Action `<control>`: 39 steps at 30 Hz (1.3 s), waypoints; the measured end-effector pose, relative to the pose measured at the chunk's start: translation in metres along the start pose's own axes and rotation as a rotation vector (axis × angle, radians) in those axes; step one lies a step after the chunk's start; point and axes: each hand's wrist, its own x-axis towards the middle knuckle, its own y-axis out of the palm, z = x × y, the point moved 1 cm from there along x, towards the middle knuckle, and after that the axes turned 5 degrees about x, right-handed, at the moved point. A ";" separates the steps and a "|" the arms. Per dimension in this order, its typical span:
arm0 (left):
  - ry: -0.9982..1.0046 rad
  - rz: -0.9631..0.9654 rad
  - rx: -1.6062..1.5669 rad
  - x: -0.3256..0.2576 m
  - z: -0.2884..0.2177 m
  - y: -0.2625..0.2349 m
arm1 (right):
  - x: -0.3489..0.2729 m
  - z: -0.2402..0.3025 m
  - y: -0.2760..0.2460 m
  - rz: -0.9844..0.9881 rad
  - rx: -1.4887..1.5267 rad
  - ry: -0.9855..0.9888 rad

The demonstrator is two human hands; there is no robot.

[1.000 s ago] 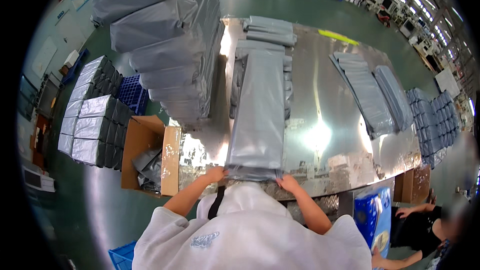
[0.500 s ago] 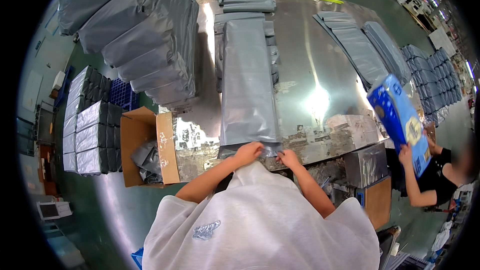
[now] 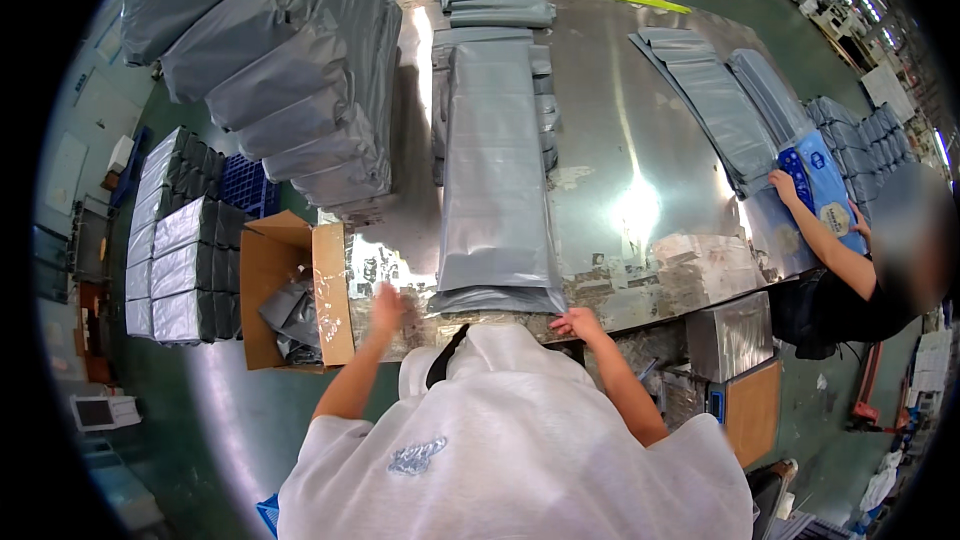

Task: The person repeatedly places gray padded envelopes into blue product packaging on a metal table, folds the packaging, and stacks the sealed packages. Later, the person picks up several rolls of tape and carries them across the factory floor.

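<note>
With the right hand (image 3: 578, 323), in the head view, pinching the near right corner of grey sheeting (image 3: 497, 170) flat on the metal table (image 3: 592, 130); with the left hand (image 3: 388, 308) blurred near the carton (image 3: 332, 290), impossible to tell how open; apparently spread out, but gaping, unfinished, at the near end.

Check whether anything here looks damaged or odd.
Yes: the metal table looks worn along its near edge, with ragged, blotchy patches unlike its smoother middle. Grey plastic lies crumpled in the cardboard box, whereas the middle grey stack lies mostly flat.
</note>
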 end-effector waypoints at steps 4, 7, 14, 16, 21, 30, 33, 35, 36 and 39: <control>-0.537 -0.189 0.496 -0.019 0.173 -0.105 | 0.009 -0.018 -0.009 0.020 0.024 0.027; -0.783 0.375 0.971 -0.038 0.228 -0.138 | 0.013 -0.011 -0.016 -0.135 -0.422 -0.123; 0.387 -0.139 0.136 0.028 -0.025 -0.053 | -0.027 0.097 0.024 -0.499 -1.549 -0.979; 0.951 0.032 0.954 0.018 -0.078 -0.023 | -0.013 0.101 0.030 -0.248 -1.736 -1.129; 1.243 0.097 1.205 0.020 -0.090 0.005 | 0.001 0.106 0.042 0.058 -1.913 -1.176; 1.302 0.088 1.249 0.021 -0.075 -0.006 | -0.005 0.092 0.041 0.023 -1.921 -1.042; 1.306 0.054 1.277 0.022 -0.074 -0.006 | -0.008 0.086 0.034 0.065 -1.920 -1.021; 1.317 -0.007 1.278 0.025 -0.065 0.000 | -0.009 0.079 0.017 0.051 -1.915 -0.974; 1.282 0.050 1.238 0.028 -0.063 0.002 | -0.006 0.074 0.010 0.037 -1.935 -1.000; 1.203 0.167 1.123 0.036 -0.061 0.000 | 0.000 0.067 -0.001 0.013 -1.985 -1.056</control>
